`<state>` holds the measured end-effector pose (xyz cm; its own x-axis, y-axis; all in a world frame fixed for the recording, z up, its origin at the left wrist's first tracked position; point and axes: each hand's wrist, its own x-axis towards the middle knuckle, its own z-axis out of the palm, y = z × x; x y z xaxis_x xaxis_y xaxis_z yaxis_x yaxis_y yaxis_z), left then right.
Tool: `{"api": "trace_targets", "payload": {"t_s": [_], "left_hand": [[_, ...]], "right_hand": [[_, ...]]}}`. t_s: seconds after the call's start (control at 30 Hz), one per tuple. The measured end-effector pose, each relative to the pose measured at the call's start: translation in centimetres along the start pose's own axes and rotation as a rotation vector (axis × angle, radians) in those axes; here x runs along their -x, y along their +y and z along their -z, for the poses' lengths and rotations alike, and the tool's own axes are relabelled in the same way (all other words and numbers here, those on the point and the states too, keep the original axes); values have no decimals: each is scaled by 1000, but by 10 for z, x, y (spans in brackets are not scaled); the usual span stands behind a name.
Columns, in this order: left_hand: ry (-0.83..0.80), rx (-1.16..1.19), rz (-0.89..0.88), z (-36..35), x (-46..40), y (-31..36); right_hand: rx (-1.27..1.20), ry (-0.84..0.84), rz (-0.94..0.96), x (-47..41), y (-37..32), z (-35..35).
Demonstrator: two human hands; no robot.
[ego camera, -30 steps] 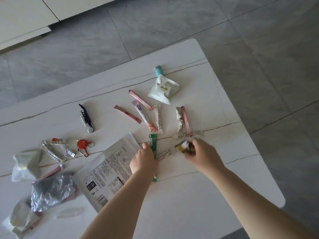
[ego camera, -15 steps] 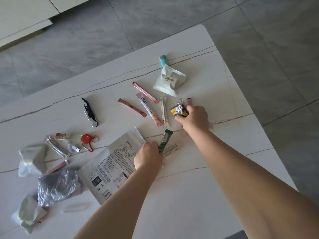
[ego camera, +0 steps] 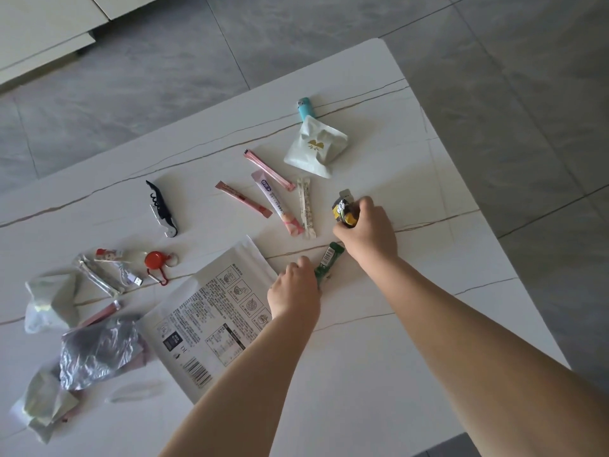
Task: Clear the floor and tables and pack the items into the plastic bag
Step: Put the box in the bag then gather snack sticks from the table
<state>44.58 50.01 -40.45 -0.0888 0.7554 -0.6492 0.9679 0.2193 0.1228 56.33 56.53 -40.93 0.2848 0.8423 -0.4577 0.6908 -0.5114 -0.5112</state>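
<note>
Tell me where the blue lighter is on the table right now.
In the head view the blue lighter lies near the far edge of the white table, its lower end touching or tucked under the white pouch with a gold emblem, well beyond both hands.

White marble-look table (ego camera: 379,374) with thin brown veins, rounded far corner. Grey tiled floor (ego camera: 494,61) around it, pale grout lines. Cream low cabinet (ego camera: 43,24) at top left, standing on the floor, well apart from the table.

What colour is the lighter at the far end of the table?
Light blue, with a silver metal top. The lighter shows in the head view, just beyond the white pouch.
</note>
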Motion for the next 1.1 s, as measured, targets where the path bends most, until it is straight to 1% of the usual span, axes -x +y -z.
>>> {"api": "trace_targets", "payload": {"t_s": [0.13,0.27,0.4,0.57,0.77,0.83,0.97,1.1], "left_hand": [[7,7,13,2,5,4],[-25,96,20,8,20,6],[-84,245,-22,18,39,11],[-120,268,-121,33,69,16],[-172,143,-322,45,132,16],[-190,142,-365,47,153,19],[-266,186,-454,48,200,38],[-339,135,-564,36,253,71]], "right_hand": [[-181,-33,7,16,6,14],[-308,-34,-1,52,24,27],[-378,-33,-110,99,50,35],[-503,20,-229,153,67,48],[-649,128,-323,226,70,71],[-730,184,-354,253,71,81],[-892,303,-484,306,80,103],[-901,397,-548,363,104,137]]}}
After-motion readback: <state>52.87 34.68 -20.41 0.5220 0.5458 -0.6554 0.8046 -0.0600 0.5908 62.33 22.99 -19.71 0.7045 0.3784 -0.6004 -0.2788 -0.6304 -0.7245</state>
